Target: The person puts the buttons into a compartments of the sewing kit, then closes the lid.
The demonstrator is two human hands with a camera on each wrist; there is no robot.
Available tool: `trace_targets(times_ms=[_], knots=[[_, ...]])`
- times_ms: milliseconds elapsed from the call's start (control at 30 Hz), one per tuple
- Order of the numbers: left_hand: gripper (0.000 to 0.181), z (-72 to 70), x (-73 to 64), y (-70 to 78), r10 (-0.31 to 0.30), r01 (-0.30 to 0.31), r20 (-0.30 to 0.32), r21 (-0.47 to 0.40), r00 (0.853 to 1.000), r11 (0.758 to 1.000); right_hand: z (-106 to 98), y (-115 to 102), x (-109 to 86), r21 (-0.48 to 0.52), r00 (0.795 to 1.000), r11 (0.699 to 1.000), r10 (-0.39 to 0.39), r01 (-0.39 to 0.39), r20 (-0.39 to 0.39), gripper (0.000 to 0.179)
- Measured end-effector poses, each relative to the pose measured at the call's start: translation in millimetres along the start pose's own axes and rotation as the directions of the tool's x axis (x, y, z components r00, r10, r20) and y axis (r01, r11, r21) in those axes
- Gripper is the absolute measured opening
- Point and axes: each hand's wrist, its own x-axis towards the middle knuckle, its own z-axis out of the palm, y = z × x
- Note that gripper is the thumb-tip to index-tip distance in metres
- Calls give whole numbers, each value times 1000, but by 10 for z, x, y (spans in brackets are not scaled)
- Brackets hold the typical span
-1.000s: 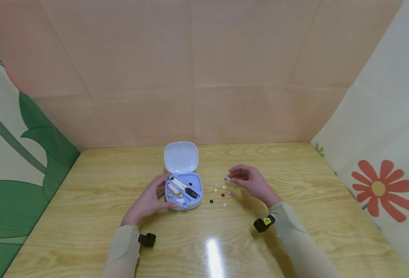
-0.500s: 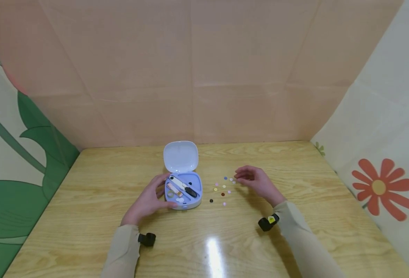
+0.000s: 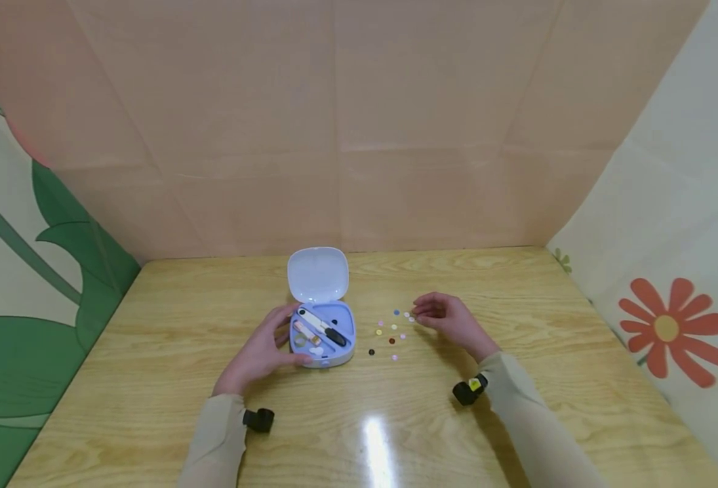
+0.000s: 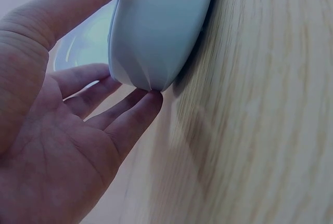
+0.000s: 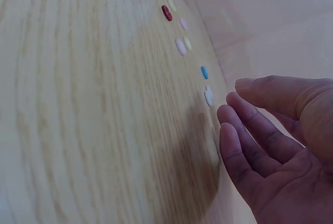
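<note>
A lavender-blue box [image 3: 349,354] stands on the table with its white lid [image 3: 318,274] raised. My left hand [image 3: 257,356] grips its left side, thumb at the front wall and fingers at the back. In the box lie a white tool with a black end [image 3: 322,327], a pink-and-orange item [image 3: 307,333] and a small black round piece [image 3: 334,322]. Small buttons lie scattered right of the box, among them a red button [image 3: 392,341] and a blue button [image 3: 396,312]. Beside the white buttons [image 5: 208,96], my right hand [image 3: 453,323] hovers with relaxed fingers; a gap shows between thumb and fingers.
The wooden table [image 3: 310,434] meets a pinkish backdrop [image 3: 334,135] at its far edge. A black button [image 3: 371,352] lies closest to the box, and a pink button [image 3: 394,357] lies nearest the front. Patterned cloths hang at both sides.
My right hand has shifted slightly right from the blue button, and white buttons now show beside it. During the last half second it barely moves. The left hand stays on the box.
</note>
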Motion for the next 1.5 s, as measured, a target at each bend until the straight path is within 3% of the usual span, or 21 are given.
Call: trace_targets(times_ms=[433, 633, 967, 1233, 1500], knots=[[97, 5, 20, -17, 0, -1, 3, 18, 1000, 1000, 39, 85, 49, 1, 1000, 1000, -12, 12, -1, 33], [96, 0, 18, -29, 8, -8, 10, 4, 1000, 1000, 83, 76, 49, -54, 999, 998, -42, 41, -12, 31], [97, -3, 12, -38, 2, -2, 10, 4, 1000, 1000, 123, -173, -19, -71, 999, 996, -45, 45, 1, 30], [98, -3, 0, -20, -7, 7, 11, 2, 1000, 1000, 134, 84, 66, -144, 998, 989, -50, 44, -36, 29], [98, -2, -1, -11, -2, 2, 11, -5, 1000, 1000, 184, 81, 82, -203, 997, 979, -47, 33, -62, 25]])
